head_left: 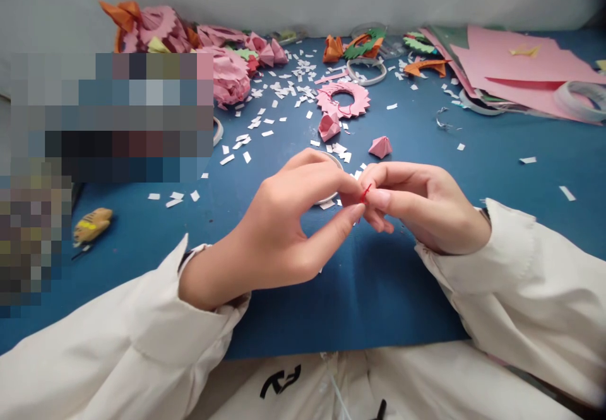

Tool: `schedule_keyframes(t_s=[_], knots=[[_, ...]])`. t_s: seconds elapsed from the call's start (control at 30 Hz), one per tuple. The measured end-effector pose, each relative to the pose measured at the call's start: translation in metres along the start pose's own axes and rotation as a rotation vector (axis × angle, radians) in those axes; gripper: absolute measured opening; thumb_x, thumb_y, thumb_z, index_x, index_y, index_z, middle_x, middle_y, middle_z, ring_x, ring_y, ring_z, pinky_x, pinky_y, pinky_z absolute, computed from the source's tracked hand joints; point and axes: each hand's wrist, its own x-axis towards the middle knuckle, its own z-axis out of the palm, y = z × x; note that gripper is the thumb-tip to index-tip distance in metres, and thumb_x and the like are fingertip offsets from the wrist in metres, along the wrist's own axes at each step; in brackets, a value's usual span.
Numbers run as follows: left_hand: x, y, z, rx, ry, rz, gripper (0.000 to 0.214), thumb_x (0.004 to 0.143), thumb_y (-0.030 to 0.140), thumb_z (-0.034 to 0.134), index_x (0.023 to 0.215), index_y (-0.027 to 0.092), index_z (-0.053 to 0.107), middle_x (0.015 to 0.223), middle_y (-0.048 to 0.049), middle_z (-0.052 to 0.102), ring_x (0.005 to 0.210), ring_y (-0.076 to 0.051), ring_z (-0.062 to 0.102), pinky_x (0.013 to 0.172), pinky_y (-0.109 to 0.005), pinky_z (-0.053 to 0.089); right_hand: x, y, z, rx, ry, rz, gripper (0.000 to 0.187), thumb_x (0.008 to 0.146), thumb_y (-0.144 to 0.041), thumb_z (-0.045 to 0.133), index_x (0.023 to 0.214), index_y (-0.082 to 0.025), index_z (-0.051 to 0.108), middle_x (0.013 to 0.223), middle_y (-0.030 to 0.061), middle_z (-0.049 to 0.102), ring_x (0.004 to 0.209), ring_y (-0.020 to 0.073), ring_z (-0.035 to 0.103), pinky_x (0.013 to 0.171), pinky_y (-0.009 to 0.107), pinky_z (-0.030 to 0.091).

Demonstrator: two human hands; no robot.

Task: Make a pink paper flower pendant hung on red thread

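Over the blue table [331,322], from here I see red thread [365,194] slanting between left hand [288,218] and right hand [426,205], both pinched narrow on it.

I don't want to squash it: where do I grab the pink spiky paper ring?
I'd try the pink spiky paper ring by its right side, coming from the right: thumb in the open hole, finger outside. Bare blue table shows there, while a folded pink piece crowds its near-left edge.
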Motion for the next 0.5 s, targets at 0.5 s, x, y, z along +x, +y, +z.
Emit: schedule_keyframes(t_s=[0.5], knots=[[0.0004,-0.0034,0.0059,-0.166,0.026,-0.166,0.005,0.081,0.014,0.058,0.082,0.017,0.062,0.075,-0.0027,0.064,0.076,-0.014,0.054,0.062,-0.027,0.045,0.0029,0.0029,-0.0020,0.032,0.031,0.043,0.013,0.077,-0.025,0.062,0.070,-0.014,0.061,0.052,-0.0018,0.052,0.045,0.0069,0.046,0.042,0.020,0.038]])
